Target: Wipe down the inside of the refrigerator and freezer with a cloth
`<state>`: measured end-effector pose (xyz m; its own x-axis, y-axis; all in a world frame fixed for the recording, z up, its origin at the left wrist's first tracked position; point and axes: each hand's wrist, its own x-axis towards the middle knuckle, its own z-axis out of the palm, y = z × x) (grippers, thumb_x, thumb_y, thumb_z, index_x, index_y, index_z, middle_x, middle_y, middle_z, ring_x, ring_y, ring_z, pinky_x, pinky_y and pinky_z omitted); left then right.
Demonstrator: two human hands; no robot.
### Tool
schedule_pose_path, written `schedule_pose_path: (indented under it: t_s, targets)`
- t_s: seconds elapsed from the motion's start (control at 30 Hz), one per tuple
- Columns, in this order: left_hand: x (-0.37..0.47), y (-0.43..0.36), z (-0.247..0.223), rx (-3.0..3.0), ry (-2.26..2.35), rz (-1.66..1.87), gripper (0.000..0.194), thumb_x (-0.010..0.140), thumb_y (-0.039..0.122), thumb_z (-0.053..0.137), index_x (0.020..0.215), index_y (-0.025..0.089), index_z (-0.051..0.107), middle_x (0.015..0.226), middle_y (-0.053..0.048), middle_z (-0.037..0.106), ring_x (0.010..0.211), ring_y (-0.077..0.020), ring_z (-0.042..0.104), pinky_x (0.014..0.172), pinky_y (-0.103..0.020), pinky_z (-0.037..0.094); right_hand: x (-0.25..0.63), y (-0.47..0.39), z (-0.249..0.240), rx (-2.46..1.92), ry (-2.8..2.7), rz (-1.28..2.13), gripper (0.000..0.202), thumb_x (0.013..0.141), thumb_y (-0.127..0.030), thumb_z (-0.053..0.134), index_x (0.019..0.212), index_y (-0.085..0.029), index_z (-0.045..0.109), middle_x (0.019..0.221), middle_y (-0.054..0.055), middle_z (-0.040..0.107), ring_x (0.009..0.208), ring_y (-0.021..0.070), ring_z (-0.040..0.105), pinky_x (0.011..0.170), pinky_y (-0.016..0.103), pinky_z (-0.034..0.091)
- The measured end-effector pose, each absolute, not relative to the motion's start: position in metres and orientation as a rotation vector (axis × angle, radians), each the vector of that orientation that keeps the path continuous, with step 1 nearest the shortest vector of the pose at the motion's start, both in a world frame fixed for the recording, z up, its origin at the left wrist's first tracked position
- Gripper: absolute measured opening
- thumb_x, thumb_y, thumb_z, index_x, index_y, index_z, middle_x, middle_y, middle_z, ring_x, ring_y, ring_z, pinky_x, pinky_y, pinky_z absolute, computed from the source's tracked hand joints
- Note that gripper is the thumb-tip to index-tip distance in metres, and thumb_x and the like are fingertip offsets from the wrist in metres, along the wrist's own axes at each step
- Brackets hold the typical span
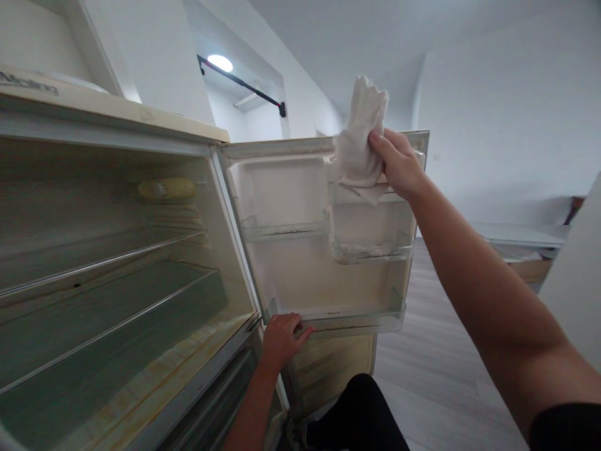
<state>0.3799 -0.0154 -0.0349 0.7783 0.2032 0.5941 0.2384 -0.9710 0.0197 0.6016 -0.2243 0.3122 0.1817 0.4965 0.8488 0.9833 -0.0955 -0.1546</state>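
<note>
White cloth (360,141), bunched and pinched in the right hand (398,166), is raised before the upper part of the open fridge door (361,285). Down low, the left hand (282,338) touches the clear bottom bin (361,323) (fingers curled; whether they grip it, I cannot tell).

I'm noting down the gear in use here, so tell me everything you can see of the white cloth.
The white cloth looks soft and thin, perhaps paper-like. It is bunched up, its crinkled end standing above the top edge of the open fridge door and a loose flap hanging below. The right hand pinches its right side. Whether it touches the door's inner face is unclear.
</note>
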Motion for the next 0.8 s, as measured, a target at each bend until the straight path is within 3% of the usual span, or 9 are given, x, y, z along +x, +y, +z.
schedule_pose_path:
  t_s: [0.13, 0.27, 0.4, 0.57, 0.7, 0.8]
  targets:
    - [0.381, -0.017, -0.034, -2.909, -0.371, -0.963, 0.040, 0.092, 0.057, 0.057, 0.073, 0.023, 0.056, 0.072, 0.000, 0.067, 0.071, -0.0203, 0.062, 0.077, -0.037, 0.041, 0.579, -0.227, 0.301, -1.714, -1.925, -0.759, 0.052, 0.100, -0.060, 0.036, 0.100, -0.019, 0.068, 0.117, 0.009, 0.065, 0.101, 0.0218, 0.060, 0.091, 0.035, 0.046]
    - [0.381, -0.016, -0.035, -2.901, -0.369, -0.985, 0.038, 0.091, 0.056, 0.059, 0.072, 0.023, 0.056, 0.072, 0.000, 0.067, 0.071, -0.0207, 0.062, 0.075, -0.036, 0.041, 0.573, -0.227, 0.288, -1.756, -2.072, -0.857, 0.042, 0.100, -0.047, 0.041, 0.087, -0.020, 0.070, 0.136, 0.010, 0.057, 0.117, 0.0268, 0.057, 0.104, 0.044, 0.039]
    - [0.381, -0.014, -0.036, -2.902, -0.346, -0.996, 0.038, 0.092, 0.055, 0.058, 0.072, 0.023, 0.056, 0.071, 0.000, 0.067, 0.071, -0.0205, 0.063, 0.075, -0.036, 0.040, 0.586, -0.237, 0.268, -1.865, -1.874, -1.182, 0.024, 0.095, -0.034, 0.050, 0.107, -0.022, 0.067, 0.154, 0.011, 0.042, 0.137, 0.0336, 0.042, 0.113, 0.056, 0.030]
    - [0.383, -0.015, -0.036, -2.894, -0.333, -1.014, 0.039, 0.093, 0.056, 0.055, 0.072, 0.023, 0.056, 0.070, -0.001, 0.066, 0.071, -0.0211, 0.063, 0.074, -0.036, 0.039, 0.584, -0.247, 0.236, -2.097, -1.396, -1.464, 0.039, 0.094, -0.024, 0.042, 0.131, -0.023, 0.055, 0.163, 0.011, 0.029, 0.154, 0.0341, 0.012, 0.120, 0.067, 0.011]
    - [0.384, -0.015, -0.037, -2.876, -0.332, -1.029, 0.039, 0.093, 0.056, 0.056, 0.072, 0.023, 0.056, 0.070, -0.001, 0.066, 0.071, -0.0213, 0.062, 0.074, -0.036, 0.039, 0.573, -0.227, 0.224, -2.150, -1.217, -1.501, 0.048, 0.095, -0.023, 0.037, 0.141, -0.018, 0.049, 0.164, 0.015, 0.025, 0.155, 0.0391, 0.005, 0.118, 0.071, 0.014]
    - [0.386, -0.016, -0.037, -2.864, -0.339, -1.036, 0.038, 0.093, 0.055, 0.056, 0.072, 0.023, 0.055, 0.070, -0.001, 0.066, 0.070, -0.0212, 0.061, 0.074, -0.036, 0.038, 0.569, -0.201, 0.228, -2.122, -1.259, -1.482, 0.054, 0.095, -0.025, 0.038, 0.148, -0.025, 0.043, 0.163, 0.013, 0.029, 0.154, 0.0395, 0.009, 0.116, 0.070, 0.019]
